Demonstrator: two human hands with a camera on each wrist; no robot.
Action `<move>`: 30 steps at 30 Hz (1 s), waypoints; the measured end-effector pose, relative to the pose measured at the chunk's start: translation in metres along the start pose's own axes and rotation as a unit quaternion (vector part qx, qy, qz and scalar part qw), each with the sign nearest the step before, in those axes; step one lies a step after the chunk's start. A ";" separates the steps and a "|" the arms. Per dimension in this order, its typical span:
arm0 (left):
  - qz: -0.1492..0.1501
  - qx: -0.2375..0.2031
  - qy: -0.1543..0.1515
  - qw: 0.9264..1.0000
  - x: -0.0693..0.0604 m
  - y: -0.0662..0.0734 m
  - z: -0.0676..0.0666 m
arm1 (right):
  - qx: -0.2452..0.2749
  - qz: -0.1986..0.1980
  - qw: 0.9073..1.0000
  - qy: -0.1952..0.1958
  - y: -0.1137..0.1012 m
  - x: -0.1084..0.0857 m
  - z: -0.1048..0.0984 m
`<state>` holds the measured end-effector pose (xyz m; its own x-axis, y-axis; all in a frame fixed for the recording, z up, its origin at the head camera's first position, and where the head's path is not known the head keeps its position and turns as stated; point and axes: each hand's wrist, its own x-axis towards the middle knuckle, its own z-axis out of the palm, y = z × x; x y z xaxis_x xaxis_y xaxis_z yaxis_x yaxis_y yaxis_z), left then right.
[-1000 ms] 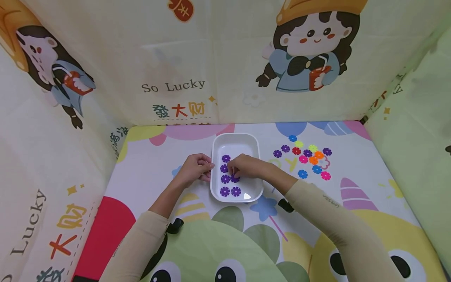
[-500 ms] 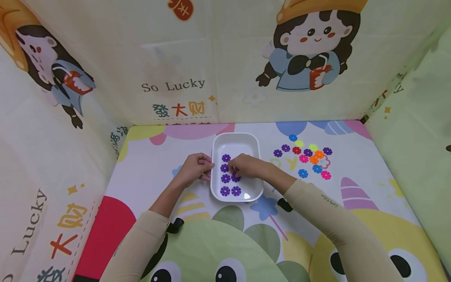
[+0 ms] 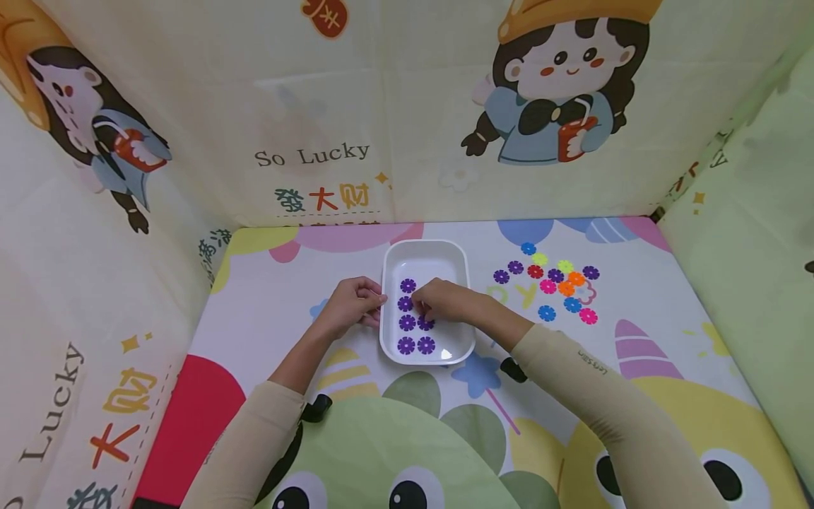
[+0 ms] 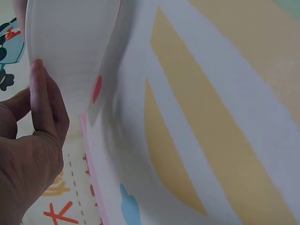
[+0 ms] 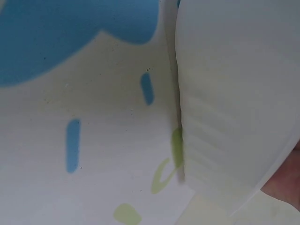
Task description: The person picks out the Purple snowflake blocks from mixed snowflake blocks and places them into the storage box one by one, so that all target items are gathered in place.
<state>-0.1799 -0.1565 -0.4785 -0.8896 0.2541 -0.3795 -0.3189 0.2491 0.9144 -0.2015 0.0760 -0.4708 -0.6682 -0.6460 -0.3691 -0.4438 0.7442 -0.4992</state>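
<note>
A white rectangular tray (image 3: 454,265) lies on the table with several purple flower-shaped discs (image 3: 406,346) in it, set out in two columns. At its left side, my left hand (image 3: 352,305) pinches the rim; in the left wrist view, the fingers of this left hand (image 4: 40,122) lie against the tray's outer wall (image 4: 72,51). My right hand (image 3: 448,300) reaches over the right rim into the tray, fingers curled down at a partly covered purple disc (image 3: 426,323). The right fingertips are largely hidden. In the right wrist view, the tray wall (image 5: 234,103) covers most of that hand.
Loose flower discs in blue, yellow, red, orange, pink and purple lie right of the tray, among them a blue one (image 3: 547,313) and a red one (image 3: 535,271). A cartoon-print cloth (image 3: 356,438) covers the table. Printed curtains (image 3: 420,106) stand behind and at both sides.
Both hands and the tray stay practically where they were; the right hand's fingers remain at the same purple disc. The loose discs have not moved.
</note>
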 end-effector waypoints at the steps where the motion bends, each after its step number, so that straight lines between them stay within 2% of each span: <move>1: 0.000 -0.001 0.000 1.000 0.000 0.000 0.000 | -0.001 0.000 1.000 0.000 0.000 0.000 0.000; 8: -0.001 -0.006 -0.002 1.000 0.000 0.001 0.000 | -0.004 0.001 1.000 -0.001 -0.001 -0.002 -0.002; 14: -0.006 -0.007 0.001 1.000 0.001 0.000 0.000 | -0.007 -0.028 0.999 0.038 -0.001 -0.013 -0.011; 17: -0.006 -0.007 0.001 1.000 0.001 -0.001 0.000 | 0.007 -0.052 0.996 0.071 0.003 -0.023 -0.018; 21: -0.006 -0.005 0.002 1.000 0.000 -0.001 0.001 | 0.037 -0.064 0.988 0.137 0.015 -0.040 -0.025; 26: -0.008 0.000 0.005 1.000 0.000 -0.001 0.001 | 0.071 -0.034 0.972 0.223 0.035 -0.062 -0.027; 30: -0.006 -0.003 0.005 1.000 0.000 -0.001 0.001 | 0.082 -0.001 0.960 0.268 0.055 -0.076 -0.025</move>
<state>-0.1790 -0.1559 -0.4796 -0.8892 0.2409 -0.3890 -0.3316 0.2464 0.9107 -0.1904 0.1702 -0.4512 -0.8984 -0.4341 0.0669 -0.3749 0.6786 -0.6316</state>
